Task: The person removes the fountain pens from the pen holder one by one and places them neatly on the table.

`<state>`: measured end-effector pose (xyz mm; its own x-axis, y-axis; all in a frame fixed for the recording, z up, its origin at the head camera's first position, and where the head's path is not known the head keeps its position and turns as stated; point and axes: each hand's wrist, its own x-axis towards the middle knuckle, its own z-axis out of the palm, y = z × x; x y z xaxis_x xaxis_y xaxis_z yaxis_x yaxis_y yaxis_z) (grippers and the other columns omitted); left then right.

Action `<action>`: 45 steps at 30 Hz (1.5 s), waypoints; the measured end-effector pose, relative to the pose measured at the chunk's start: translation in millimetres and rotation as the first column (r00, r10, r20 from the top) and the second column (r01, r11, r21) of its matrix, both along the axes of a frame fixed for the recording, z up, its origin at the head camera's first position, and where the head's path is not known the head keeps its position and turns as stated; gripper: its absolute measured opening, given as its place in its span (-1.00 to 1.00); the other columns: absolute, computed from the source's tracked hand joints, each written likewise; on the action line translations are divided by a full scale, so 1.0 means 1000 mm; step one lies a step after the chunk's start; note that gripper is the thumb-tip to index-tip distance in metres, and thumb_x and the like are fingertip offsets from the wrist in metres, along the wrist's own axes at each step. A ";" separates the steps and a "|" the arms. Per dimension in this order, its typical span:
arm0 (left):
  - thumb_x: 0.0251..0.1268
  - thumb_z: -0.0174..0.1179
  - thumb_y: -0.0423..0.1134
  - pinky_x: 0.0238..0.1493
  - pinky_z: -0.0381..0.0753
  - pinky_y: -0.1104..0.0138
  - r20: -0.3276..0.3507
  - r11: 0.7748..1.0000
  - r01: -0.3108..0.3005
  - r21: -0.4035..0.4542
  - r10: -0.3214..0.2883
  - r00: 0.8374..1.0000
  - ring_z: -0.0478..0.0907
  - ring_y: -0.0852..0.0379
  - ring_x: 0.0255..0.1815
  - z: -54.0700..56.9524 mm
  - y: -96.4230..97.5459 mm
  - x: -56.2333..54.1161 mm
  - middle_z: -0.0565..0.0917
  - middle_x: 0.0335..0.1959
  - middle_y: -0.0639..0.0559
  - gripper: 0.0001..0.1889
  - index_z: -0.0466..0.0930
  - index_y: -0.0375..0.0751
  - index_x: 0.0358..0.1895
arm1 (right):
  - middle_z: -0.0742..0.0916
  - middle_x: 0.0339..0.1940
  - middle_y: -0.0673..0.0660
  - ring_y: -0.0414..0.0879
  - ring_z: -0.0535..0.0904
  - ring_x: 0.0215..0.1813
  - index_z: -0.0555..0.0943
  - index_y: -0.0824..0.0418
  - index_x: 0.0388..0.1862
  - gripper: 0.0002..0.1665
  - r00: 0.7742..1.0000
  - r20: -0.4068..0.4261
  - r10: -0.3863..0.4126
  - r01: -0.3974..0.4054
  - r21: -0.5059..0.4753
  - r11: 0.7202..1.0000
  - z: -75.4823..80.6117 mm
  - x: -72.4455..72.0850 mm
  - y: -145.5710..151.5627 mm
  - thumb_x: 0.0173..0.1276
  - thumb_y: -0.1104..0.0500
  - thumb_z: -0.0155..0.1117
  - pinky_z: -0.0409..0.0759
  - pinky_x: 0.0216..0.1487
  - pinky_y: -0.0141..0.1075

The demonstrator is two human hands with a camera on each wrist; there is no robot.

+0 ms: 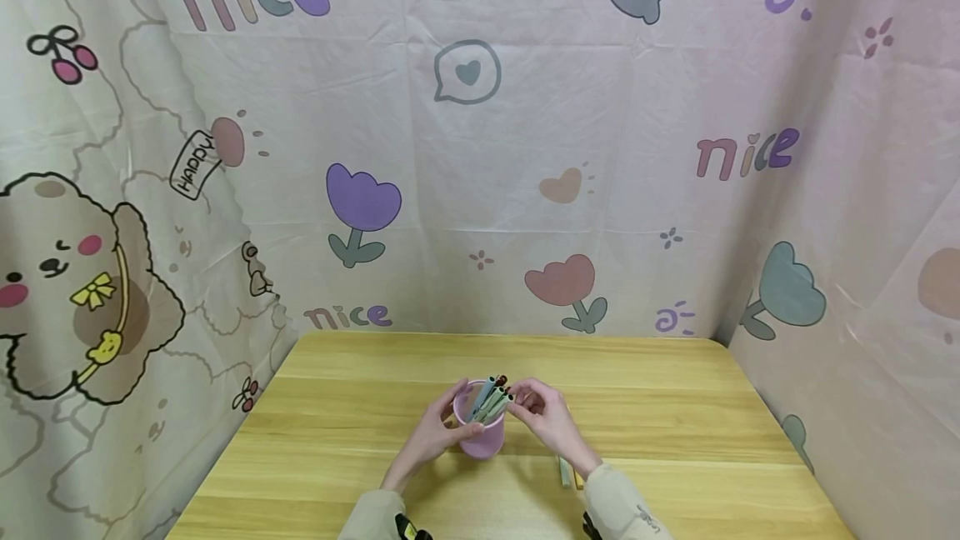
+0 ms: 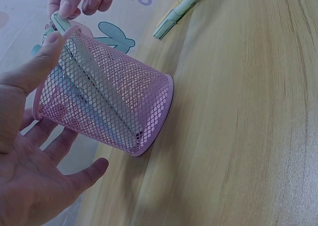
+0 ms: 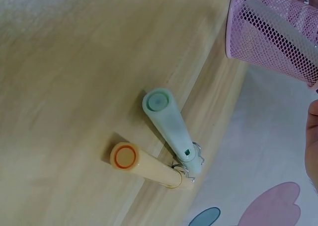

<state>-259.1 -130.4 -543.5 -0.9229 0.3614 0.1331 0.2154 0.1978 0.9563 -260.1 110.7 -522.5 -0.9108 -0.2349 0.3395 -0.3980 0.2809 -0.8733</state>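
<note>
A pink mesh pen holder (image 1: 483,444) stands on the table with several pens (image 1: 491,403) in it, pale green and blue ones among them. My left hand (image 1: 437,426) grips it near the rim, thumb on the near side and fingers behind, as the left wrist view shows. At the rim's right side my right hand (image 1: 551,419) pinches the top of a light green pen (image 2: 60,22) whose lower part is inside the mesh. Only an edge of the right hand (image 3: 312,141) shows in the right wrist view.
On the wooden table (image 1: 337,407), a light green pen (image 3: 169,124) and a yellow-orange pen (image 3: 149,166) lie side by side, partly under the right forearm in the head view. A printed curtain (image 1: 480,148) hangs behind the table and along its sides.
</note>
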 end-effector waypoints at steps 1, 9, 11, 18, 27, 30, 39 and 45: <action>0.24 0.42 -0.19 0.42 0.35 -0.33 0.000 1.000 0.000 0.001 0.000 1.000 0.23 -0.51 0.49 0.000 0.000 0.000 0.18 0.55 -0.46 -0.06 0.05 -0.37 0.57 | 0.70 -0.31 0.20 -0.34 0.53 -0.41 0.66 0.24 -0.09 -0.75 1.000 -0.002 0.006 -0.006 -0.002 1.000 0.000 0.000 0.000 0.26 0.29 0.44 0.59 -0.38 -0.53; 0.24 0.42 -0.18 0.41 0.36 -0.34 -0.014 1.000 0.007 0.001 -0.007 1.000 0.23 -0.52 0.48 0.001 -0.001 0.001 0.18 0.54 -0.47 -0.05 0.04 -0.42 0.56 | 0.68 -0.34 0.20 -0.34 0.50 -0.43 0.67 0.26 -0.08 -0.74 0.999 -0.005 0.034 -0.034 0.029 0.999 0.004 0.002 0.000 0.26 0.27 0.45 0.57 -0.39 -0.54; 0.24 0.42 -0.17 0.41 0.36 -0.34 -0.009 1.000 0.008 0.000 -0.008 1.000 0.23 -0.52 0.49 0.002 -0.001 0.001 0.18 0.55 -0.46 -0.05 0.04 -0.40 0.57 | 0.69 -0.34 0.19 -0.35 0.50 -0.42 0.67 0.27 -0.06 -0.73 0.999 0.001 0.041 -0.041 0.034 0.999 0.004 0.002 0.000 0.26 0.27 0.45 0.58 -0.38 -0.54; 0.23 0.43 -0.18 0.39 0.38 -0.34 -0.015 1.000 0.001 -0.001 -0.001 1.000 0.26 -0.53 0.47 0.001 -0.001 0.001 0.21 0.53 -0.48 -0.06 0.07 -0.38 0.57 | 0.70 -0.37 0.18 -0.36 0.50 -0.43 0.68 0.27 -0.06 -0.73 0.999 0.002 0.052 -0.052 0.045 0.998 0.003 0.002 -0.002 0.25 0.29 0.44 0.58 -0.39 -0.55; 0.24 0.42 -0.18 0.38 0.41 -0.32 -0.024 1.000 0.012 -0.003 -0.012 1.000 0.28 -0.54 0.45 0.003 -0.001 0.001 0.22 0.51 -0.50 -0.06 0.06 -0.40 0.56 | 0.67 -0.36 0.19 -0.37 0.50 -0.47 0.66 0.30 -0.07 -0.75 0.995 0.084 0.047 -0.046 -0.021 0.999 0.003 0.001 -0.002 0.28 0.30 0.41 0.51 -0.45 -0.55; 0.24 0.42 -0.19 0.38 0.42 -0.32 -0.021 1.000 0.008 0.000 -0.008 1.000 0.28 -0.52 0.45 0.003 -0.001 0.001 0.22 0.52 -0.49 -0.07 0.06 -0.40 0.56 | 0.65 -0.37 0.15 -0.38 0.47 -0.50 0.63 0.34 -0.05 -0.74 0.993 0.100 0.062 -0.056 -0.063 0.996 0.003 0.001 -0.001 0.29 0.31 0.39 0.48 -0.48 -0.56; 0.23 0.42 -0.25 0.40 0.41 -0.30 -0.005 1.000 -0.004 0.003 0.004 1.000 0.28 -0.49 0.47 0.004 0.000 0.002 0.22 0.53 -0.45 -0.09 0.09 -0.37 0.56 | 0.59 -0.36 0.08 -0.39 0.42 -0.54 0.55 0.50 0.01 -0.69 0.989 0.097 0.112 -0.096 -0.163 0.982 0.008 0.001 0.002 0.33 0.38 0.31 0.42 -0.54 -0.58; 0.23 0.42 -0.26 0.40 0.41 -0.30 -0.009 1.000 -0.001 0.003 0.001 1.000 0.28 -0.49 0.47 0.005 0.000 0.003 0.21 0.54 -0.44 -0.08 0.08 -0.36 0.57 | 0.60 -0.43 0.00 -0.37 0.43 -0.55 0.52 0.50 -0.02 -0.73 0.988 0.113 0.102 -0.078 -0.197 0.977 0.014 0.004 0.002 0.35 0.40 0.28 0.44 -0.53 -0.55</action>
